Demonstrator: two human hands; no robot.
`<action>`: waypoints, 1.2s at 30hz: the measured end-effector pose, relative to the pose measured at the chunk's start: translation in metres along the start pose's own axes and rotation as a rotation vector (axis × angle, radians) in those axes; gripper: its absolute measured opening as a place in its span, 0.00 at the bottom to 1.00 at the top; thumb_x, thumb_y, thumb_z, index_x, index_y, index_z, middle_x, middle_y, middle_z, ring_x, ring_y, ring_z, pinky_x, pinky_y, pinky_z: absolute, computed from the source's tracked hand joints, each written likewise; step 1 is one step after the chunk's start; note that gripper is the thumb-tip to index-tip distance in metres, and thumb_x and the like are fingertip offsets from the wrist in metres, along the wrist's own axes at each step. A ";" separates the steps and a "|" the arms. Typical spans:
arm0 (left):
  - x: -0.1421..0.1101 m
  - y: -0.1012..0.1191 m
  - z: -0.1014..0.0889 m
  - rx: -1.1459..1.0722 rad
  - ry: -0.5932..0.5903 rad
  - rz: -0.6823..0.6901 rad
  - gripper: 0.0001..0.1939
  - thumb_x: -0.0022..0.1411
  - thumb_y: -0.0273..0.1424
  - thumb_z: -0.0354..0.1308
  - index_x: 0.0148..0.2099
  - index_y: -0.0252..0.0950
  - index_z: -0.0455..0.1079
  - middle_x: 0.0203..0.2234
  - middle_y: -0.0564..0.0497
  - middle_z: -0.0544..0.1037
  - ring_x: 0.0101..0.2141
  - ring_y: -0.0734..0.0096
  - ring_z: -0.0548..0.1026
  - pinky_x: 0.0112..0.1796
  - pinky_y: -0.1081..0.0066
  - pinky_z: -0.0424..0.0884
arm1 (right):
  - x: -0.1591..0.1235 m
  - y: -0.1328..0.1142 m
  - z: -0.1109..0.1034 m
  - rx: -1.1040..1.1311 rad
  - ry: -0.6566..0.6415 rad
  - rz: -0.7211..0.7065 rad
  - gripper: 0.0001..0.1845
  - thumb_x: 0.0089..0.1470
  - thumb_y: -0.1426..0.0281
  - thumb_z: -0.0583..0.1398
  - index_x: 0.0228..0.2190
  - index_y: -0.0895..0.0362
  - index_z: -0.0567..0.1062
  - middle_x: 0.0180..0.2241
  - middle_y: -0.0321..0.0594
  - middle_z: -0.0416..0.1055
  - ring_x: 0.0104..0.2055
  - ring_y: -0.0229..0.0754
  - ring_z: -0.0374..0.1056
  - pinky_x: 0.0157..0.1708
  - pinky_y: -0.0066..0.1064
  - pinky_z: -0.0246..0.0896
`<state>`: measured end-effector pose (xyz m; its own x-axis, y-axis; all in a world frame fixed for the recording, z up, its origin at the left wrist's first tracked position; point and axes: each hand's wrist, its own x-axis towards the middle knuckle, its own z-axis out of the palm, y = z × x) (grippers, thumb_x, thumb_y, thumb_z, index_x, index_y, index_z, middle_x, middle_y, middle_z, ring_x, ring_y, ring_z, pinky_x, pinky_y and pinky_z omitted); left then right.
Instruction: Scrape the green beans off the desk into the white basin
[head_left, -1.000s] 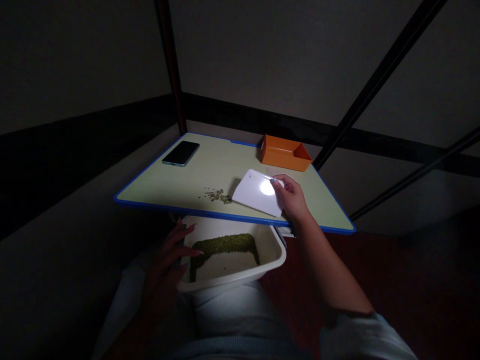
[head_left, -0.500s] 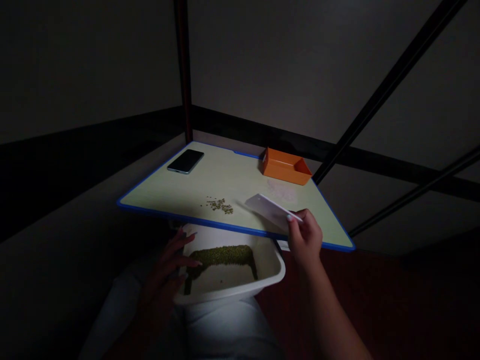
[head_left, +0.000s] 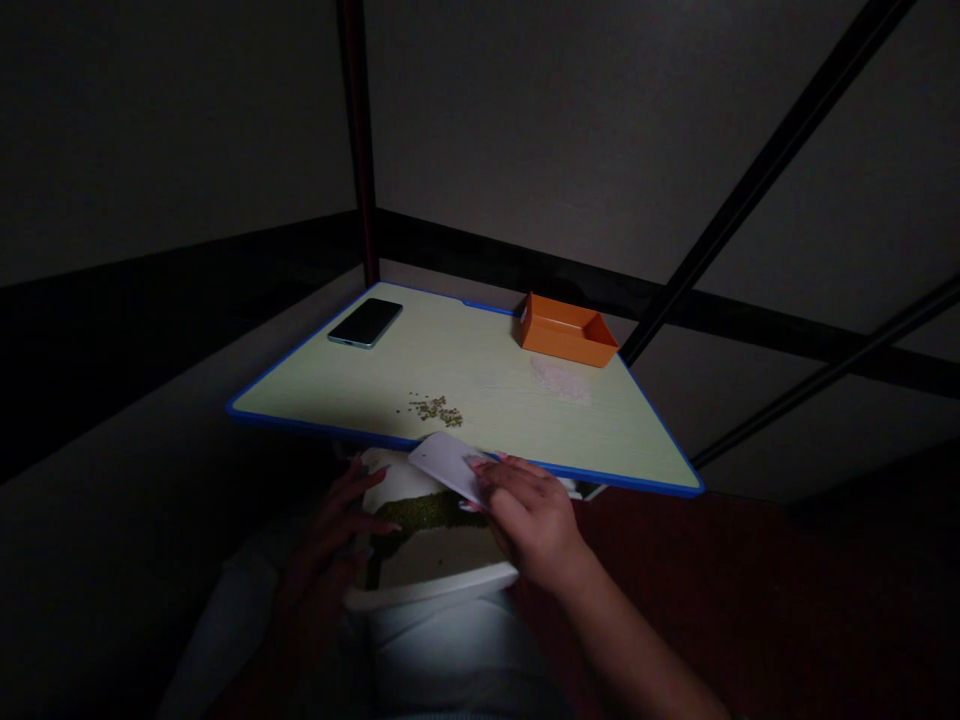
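My right hand (head_left: 529, 510) is closed round one end of a flat white plastic scraper (head_left: 442, 460), which has a small hole near its corner. The scraper is tilted above the far side of a white tub (head_left: 431, 598), close to the table's front edge. Small green grains, like mung beans (head_left: 424, 512), lie banked inside the tub, which rests on my lap. At the tub's left rim is my left hand (head_left: 341, 525), in shadow, its fingers reaching over the side. A small scatter of the same grains (head_left: 439, 410) lies on the tabletop, behind the scraper.
The pale table (head_left: 487, 350) has a blue edge. A phone (head_left: 366, 323) lies at its back left. An orange open tray (head_left: 568, 330) stands at the back right, with a pale pinkish patch (head_left: 561, 380) in front of it. Dark walls surround the table.
My right hand has brought the scraper left and toward me, from over the tabletop to above the tub. My left hand and the scattered grains look the same.
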<state>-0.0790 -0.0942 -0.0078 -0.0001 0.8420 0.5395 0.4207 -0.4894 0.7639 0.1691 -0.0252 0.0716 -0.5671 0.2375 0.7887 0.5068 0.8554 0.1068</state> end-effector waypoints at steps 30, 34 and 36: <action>0.005 0.008 0.007 -0.028 0.122 -0.024 0.10 0.59 0.37 0.57 0.37 0.43 0.78 0.57 0.49 0.74 0.65 0.50 0.60 0.64 0.49 0.55 | -0.020 0.005 -0.001 -0.108 -0.136 0.103 0.10 0.59 0.74 0.60 0.42 0.58 0.79 0.42 0.50 0.81 0.42 0.48 0.79 0.40 0.39 0.76; 0.005 0.008 0.006 -0.036 0.122 -0.047 0.10 0.59 0.37 0.56 0.37 0.43 0.78 0.57 0.50 0.74 0.65 0.48 0.59 0.63 0.48 0.56 | -0.020 0.005 -0.002 -0.132 -0.166 0.102 0.14 0.60 0.75 0.58 0.47 0.59 0.79 0.44 0.51 0.80 0.43 0.49 0.78 0.40 0.40 0.77; 0.005 0.008 0.005 -0.018 0.077 -0.044 0.10 0.60 0.36 0.56 0.38 0.43 0.78 0.58 0.51 0.73 0.66 0.49 0.58 0.64 0.48 0.55 | -0.020 0.006 -0.001 -0.142 -0.173 0.111 0.14 0.60 0.75 0.58 0.47 0.60 0.79 0.44 0.51 0.80 0.43 0.49 0.79 0.41 0.40 0.77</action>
<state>-0.0713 -0.0929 -0.0013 -0.0881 0.8434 0.5300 0.4021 -0.4567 0.7935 0.1841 -0.0255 0.0573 -0.5989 0.4123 0.6866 0.6518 0.7490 0.1187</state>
